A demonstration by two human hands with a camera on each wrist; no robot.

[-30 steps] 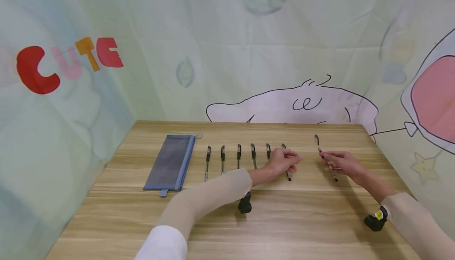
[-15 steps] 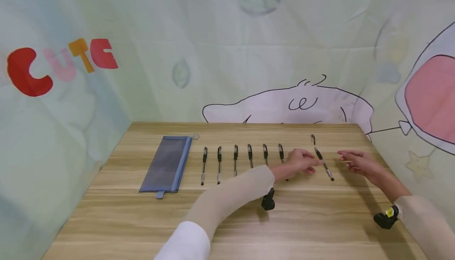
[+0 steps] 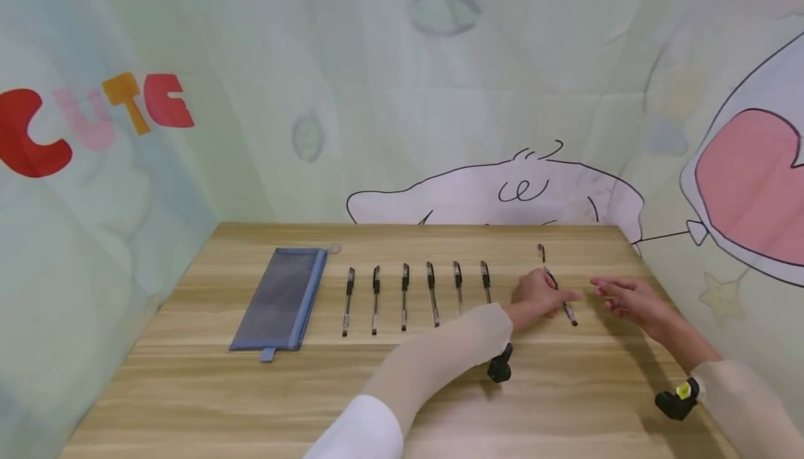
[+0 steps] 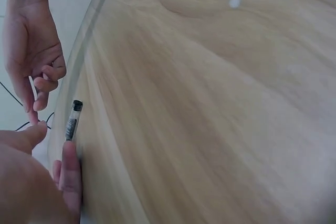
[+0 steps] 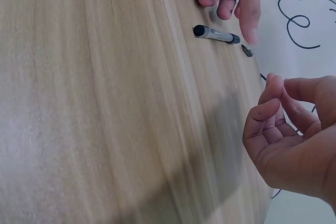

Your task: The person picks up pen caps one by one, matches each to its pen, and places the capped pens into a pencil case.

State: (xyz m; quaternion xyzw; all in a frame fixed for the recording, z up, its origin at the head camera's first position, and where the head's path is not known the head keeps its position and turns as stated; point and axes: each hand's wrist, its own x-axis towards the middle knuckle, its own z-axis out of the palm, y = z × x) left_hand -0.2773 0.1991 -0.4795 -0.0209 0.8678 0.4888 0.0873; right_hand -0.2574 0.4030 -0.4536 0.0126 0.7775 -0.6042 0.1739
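Left hand (image 3: 537, 295) beside uncapped pen (image 5: 218, 34), nearer of two hands: fingers loosely bent, thumb out over barrel, no grip seen, contact hard to tell. Pen lies on surface (image 3: 220, 403) between hands, long axis running near to far, far end slanting left, loose cap (image 3: 541, 252) just beyond it. Right hand (image 3: 634, 302) clear of pen, to its right, thumb and forefinger tips close together, holding nothing visible.

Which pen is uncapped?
The rightmost pen in the head view, partly hidden by the left hand: its cap lies detached just beyond it. The other six pens are all capped.
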